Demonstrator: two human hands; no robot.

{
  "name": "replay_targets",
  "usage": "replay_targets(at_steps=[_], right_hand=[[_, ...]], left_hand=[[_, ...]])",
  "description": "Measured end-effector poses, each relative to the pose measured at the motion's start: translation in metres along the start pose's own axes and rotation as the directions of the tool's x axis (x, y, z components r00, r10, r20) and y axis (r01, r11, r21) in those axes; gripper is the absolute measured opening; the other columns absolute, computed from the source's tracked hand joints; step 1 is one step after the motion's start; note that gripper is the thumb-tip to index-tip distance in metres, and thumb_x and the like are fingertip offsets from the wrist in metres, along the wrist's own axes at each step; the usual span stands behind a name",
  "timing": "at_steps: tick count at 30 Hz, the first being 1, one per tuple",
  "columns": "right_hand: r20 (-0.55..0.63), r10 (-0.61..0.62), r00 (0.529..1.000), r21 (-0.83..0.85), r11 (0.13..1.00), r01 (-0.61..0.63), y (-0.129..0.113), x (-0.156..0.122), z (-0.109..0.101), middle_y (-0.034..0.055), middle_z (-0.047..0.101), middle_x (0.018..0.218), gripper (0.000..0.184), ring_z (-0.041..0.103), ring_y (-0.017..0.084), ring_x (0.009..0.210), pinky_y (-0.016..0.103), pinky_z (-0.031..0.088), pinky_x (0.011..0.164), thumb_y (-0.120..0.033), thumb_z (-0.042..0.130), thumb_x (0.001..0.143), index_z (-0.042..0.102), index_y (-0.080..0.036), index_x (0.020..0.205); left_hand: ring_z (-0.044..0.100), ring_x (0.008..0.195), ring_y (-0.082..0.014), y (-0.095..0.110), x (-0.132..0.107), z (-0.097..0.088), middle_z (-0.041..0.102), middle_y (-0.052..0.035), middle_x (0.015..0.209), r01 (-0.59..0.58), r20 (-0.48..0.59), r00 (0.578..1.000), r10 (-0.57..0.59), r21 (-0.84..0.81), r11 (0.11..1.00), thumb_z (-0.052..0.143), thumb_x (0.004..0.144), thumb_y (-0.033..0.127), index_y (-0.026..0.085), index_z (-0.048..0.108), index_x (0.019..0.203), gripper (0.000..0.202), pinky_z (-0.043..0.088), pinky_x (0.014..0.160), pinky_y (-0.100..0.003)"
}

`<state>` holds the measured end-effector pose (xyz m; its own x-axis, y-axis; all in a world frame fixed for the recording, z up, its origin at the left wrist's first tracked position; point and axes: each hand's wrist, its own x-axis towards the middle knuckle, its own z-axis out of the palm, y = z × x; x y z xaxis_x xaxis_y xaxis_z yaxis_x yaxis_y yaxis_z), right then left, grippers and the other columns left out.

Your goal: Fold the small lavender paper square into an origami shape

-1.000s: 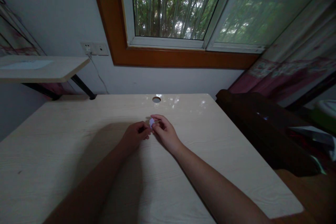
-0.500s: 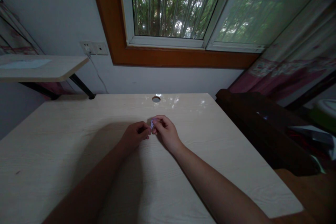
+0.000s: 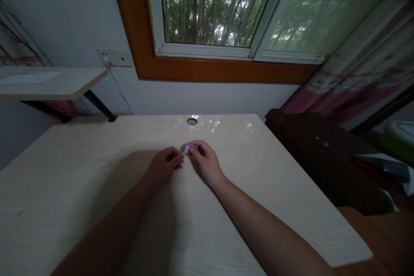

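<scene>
A small pale purple strip [image 3: 185, 151] is stretched between my two hands, just above the table. It is too small to tell what it is made of, and fingers cover part of it. My left hand [image 3: 164, 163] pinches its lower left end between thumb and fingertips. On the other side, the fingers of my right hand [image 3: 206, 160] are closed on its upper end. Both hands are held low over the pale wooden table [image 3: 258, 189], near its middle.
A round cable hole [image 3: 192, 121] lies near the table's back edge. At the left a raised shelf [image 3: 77, 84] stands on black supports [image 3: 98, 104]. Behind are a wall socket [image 3: 114, 58] with a white cord and a window. Dark wooden furniture [image 3: 310, 151] borders the right.
My left hand has shifted slightly left, away from my right hand. More of the purple strip now shows between them. My right hand has barely moved.
</scene>
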<state>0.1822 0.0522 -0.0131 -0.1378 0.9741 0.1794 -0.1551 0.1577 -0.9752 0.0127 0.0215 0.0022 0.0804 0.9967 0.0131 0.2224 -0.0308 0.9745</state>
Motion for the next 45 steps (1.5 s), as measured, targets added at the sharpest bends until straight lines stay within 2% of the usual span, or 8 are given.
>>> replay_targets(at_steps=[7, 12, 17, 24, 32, 36, 39, 45], right_hand=[[-0.001, -0.023, 1.0, -0.052, 0.998, 0.023, 0.0025, 0.0004, -0.0016, 0.0036, 0.07, 0.09, 0.015, 0.065, 0.018, 0.085, 0.032, 0.05, 0.083, -0.025, 0.064, 0.083, 0.069, -0.021, 0.097], [0.005, -0.004, 1.0, -0.048, 0.999, 0.004, -0.0001, -0.0004, -0.0008, 0.0042, 0.071, 0.09, 0.017, 0.066, 0.018, 0.085, 0.032, 0.051, 0.083, -0.027, 0.065, 0.082, 0.07, -0.02, 0.096], [0.021, 0.004, 1.0, -0.057, 0.998, -0.003, 0.0005, -0.0008, -0.0018, 0.0042, 0.072, 0.09, 0.017, 0.066, 0.018, 0.083, 0.031, 0.052, 0.081, -0.026, 0.063, 0.081, 0.071, -0.02, 0.095], [0.023, -0.014, 1.0, -0.094, 0.995, 0.017, 0.0011, 0.0, -0.0021, 0.0034, 0.072, 0.088, 0.016, 0.065, 0.017, 0.08, 0.03, 0.051, 0.076, -0.024, 0.062, 0.081, 0.072, -0.021, 0.093], [0.06, 0.002, 0.998, -0.059, 0.998, 0.002, 0.0025, -0.0004, -0.0025, 0.0037, 0.071, 0.083, 0.016, 0.065, 0.017, 0.075, 0.03, 0.052, 0.072, -0.023, 0.061, 0.082, 0.073, -0.02, 0.093], [0.069, 0.013, 0.998, -0.026, 1.0, -0.011, 0.0013, -0.0013, -0.0012, 0.0046, 0.072, 0.085, 0.016, 0.066, 0.017, 0.074, 0.03, 0.053, 0.072, -0.025, 0.063, 0.081, 0.072, -0.02, 0.093], [0.07, 0.018, 0.997, -0.017, 1.0, -0.016, -0.0012, -0.0022, -0.0002, 0.0046, 0.073, 0.085, 0.015, 0.066, 0.017, 0.073, 0.029, 0.053, 0.071, -0.026, 0.064, 0.081, 0.072, -0.02, 0.091], [0.074, 0.006, 0.997, -0.039, 0.999, -0.003, -0.0034, -0.0043, 0.0005, 0.0039, 0.073, 0.084, 0.013, 0.066, 0.016, 0.071, 0.029, 0.053, 0.07, -0.027, 0.065, 0.082, 0.072, -0.02, 0.09]], left_hand=[[0.062, 0.064, -0.0144, -0.0016, -0.0028, 0.0014, 0.069, -0.0023, 0.07, -0.038, -0.005, 0.999, 0.038, -0.038, 0.999, 0.062, 0.085, 0.037, 0.017, 0.066, 0.078, 0.021, 0.049, 0.063, -0.025], [0.062, 0.062, -0.0143, -0.0019, -0.0019, 0.0022, 0.068, -0.0011, 0.068, -0.074, -0.029, 0.997, 0.074, 0.007, 0.997, 0.068, 0.08, 0.029, 0.017, 0.066, 0.081, 0.012, 0.049, 0.062, -0.025], [0.065, 0.071, -0.0153, -0.0056, 0.0004, 0.0024, 0.07, -0.0015, 0.079, -0.169, -0.057, 0.983, 0.177, 0.118, 0.979, 0.069, 0.077, 0.024, 0.019, 0.068, 0.085, 0.009, 0.052, 0.067, -0.026], [0.066, 0.077, -0.0148, -0.0077, 0.002, 0.0022, 0.069, -0.0029, 0.09, -0.277, -0.047, 0.957, 0.287, 0.149, 0.949, 0.068, 0.083, 0.023, 0.022, 0.07, 0.1, 0.017, 0.054, 0.069, -0.026], [0.065, 0.073, -0.0125, -0.0088, 0.0007, 0.0011, 0.064, -0.002, 0.091, -0.39, -0.032, 0.904, 0.425, 0.341, 0.855, 0.062, 0.089, 0.021, 0.023, 0.071, 0.098, 0.013, 0.054, 0.068, -0.024], [0.064, 0.076, -0.0135, -0.0076, -0.0011, -0.0023, 0.065, -0.0025, 0.091, -0.452, 0.016, 0.846, 0.533, 0.552, 0.701, 0.059, 0.093, 0.025, 0.024, 0.071, 0.104, 0.016, 0.054, 0.073, -0.025], [0.064, 0.078, -0.0142, -0.0067, -0.0029, -0.0037, 0.066, -0.0035, 0.093, -0.471, 0.055, 0.82, 0.569, 0.631, 0.617, 0.058, 0.094, 0.025, 0.024, 0.07, 0.105, 0.017, 0.052, 0.074, -0.025], [0.066, 0.085, -0.0166, -0.0049, -0.0055, -0.003, 0.069, -0.005, 0.095, -0.463, 0.047, 0.821, 0.568, 0.638, 0.616, 0.056, 0.096, 0.026, 0.023, 0.07, 0.103, 0.017, 0.05, 0.08, -0.027]])
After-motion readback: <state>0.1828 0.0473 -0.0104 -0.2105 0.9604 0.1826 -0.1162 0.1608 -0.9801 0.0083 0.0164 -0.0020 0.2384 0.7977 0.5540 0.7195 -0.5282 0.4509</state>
